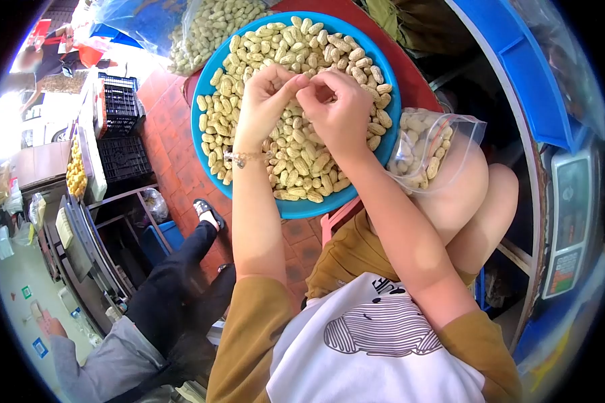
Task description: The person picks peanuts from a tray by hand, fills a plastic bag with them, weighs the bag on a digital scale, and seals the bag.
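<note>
A wide blue basin (302, 209) full of unshelled peanuts (299, 158) lies in front of me. Above the peanuts, my left hand (267, 104) and my right hand (339, 111) meet at the fingertips. Both are closed in a pinch, thumbs and index fingers together; whatever is between them is hidden or too small to name. A bracelet (238, 158) circles my left wrist. Beside the basin, a clear zip bag (444, 144) with several peanuts in it rests against my thigh.
Behind the basin is a large clear bag of peanuts (215, 30). A red surface (410, 80) shows under the basin. At right are blue trays (534, 74) and a scale (571, 221). Black crates (122, 158) stand left. Another person in dark trousers (175, 285) is close at lower left.
</note>
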The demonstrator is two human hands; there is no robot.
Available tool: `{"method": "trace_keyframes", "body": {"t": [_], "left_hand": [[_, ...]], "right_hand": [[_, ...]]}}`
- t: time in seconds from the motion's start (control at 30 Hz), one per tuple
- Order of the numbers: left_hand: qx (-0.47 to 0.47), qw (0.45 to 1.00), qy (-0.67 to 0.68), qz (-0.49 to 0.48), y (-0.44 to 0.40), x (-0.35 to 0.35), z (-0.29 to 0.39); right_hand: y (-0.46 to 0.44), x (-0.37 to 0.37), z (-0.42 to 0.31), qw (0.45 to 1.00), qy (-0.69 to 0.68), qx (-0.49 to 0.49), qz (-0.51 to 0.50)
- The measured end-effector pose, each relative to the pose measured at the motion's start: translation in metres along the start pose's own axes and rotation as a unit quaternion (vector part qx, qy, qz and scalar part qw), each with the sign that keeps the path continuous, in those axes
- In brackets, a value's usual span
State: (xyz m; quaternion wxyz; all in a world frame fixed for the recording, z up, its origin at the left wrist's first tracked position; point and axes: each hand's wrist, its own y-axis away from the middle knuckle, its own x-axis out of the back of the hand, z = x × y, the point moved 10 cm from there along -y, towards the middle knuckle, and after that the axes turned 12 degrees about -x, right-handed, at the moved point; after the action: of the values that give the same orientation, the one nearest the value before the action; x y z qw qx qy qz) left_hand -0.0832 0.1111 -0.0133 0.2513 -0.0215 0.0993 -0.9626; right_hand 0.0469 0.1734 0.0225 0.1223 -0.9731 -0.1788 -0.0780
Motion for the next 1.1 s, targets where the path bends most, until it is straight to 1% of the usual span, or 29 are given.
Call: {"method": "trace_keyframes", "body": {"t": [0.07, 0.1, 0.17, 0.2, 0.23, 0.27, 0.37, 0.47, 0.57, 0.67, 0.8, 0.87, 0.93, 1.03, 1.1], "left_hand": [[-0.013, 0.998, -0.061, 0.004, -0.001, 0.002, 0.0], [-0.02, 0.996, -0.091, 0.006, -0.002, 0.001, 0.001], [-0.009, 1.0, -0.007, 0.027, -0.003, -0.009, -0.001], [-0.004, 0.999, 0.036, 0.038, -0.002, -0.012, -0.002], [-0.005, 0.999, 0.04, 0.025, -0.003, -0.013, -0.001], [0.01, 0.997, 0.066, 0.034, -0.002, -0.013, -0.005], [0.046, 0.99, 0.125, 0.051, 0.0, -0.012, -0.013], [0.056, 0.986, 0.147, 0.047, 0.001, -0.009, -0.019], [0.056, 0.982, 0.179, 0.036, 0.0, -0.009, -0.019], [0.058, 0.973, 0.224, 0.023, 0.001, -0.012, -0.018], [0.043, 0.963, 0.265, 0.023, 0.002, -0.013, -0.015], [0.033, 0.959, 0.279, 0.022, 0.002, -0.013, -0.012], [0.023, 0.955, 0.294, 0.017, 0.002, -0.014, -0.009], [0.011, 0.951, 0.308, -0.014, 0.001, -0.016, -0.007], [-0.019, 0.932, 0.36, -0.038, 0.001, -0.022, 0.005]], "right_hand": [[-0.001, 0.001, 0.009, 0.999, -0.023, -0.046, 0.004], [-0.002, 0.001, 0.018, 0.992, -0.071, -0.101, -0.004], [0.0, -0.001, 0.035, 0.964, -0.165, -0.209, -0.02], [0.0, -0.002, 0.037, 0.962, -0.176, -0.207, -0.02], [0.0, -0.004, 0.04, 0.961, -0.187, -0.204, -0.02], [-0.001, -0.005, 0.043, 0.959, -0.199, -0.201, -0.02], [-0.003, -0.013, 0.045, 0.948, -0.228, -0.209, -0.068], [-0.003, -0.024, 0.051, 0.911, -0.278, -0.276, -0.132], [0.001, -0.037, 0.059, 0.835, -0.367, -0.361, -0.195], [0.008, -0.045, 0.058, 0.778, -0.425, -0.404, -0.226], [0.015, -0.055, 0.057, 0.695, -0.517, -0.427, -0.26], [0.02, -0.06, 0.054, 0.641, -0.563, -0.444, -0.273], [0.025, -0.068, 0.054, 0.574, -0.614, -0.466, -0.277], [0.034, -0.079, 0.054, 0.48, -0.663, -0.497, -0.288], [0.036, -0.082, 0.044, 0.413, -0.701, -0.497, -0.301]]}}
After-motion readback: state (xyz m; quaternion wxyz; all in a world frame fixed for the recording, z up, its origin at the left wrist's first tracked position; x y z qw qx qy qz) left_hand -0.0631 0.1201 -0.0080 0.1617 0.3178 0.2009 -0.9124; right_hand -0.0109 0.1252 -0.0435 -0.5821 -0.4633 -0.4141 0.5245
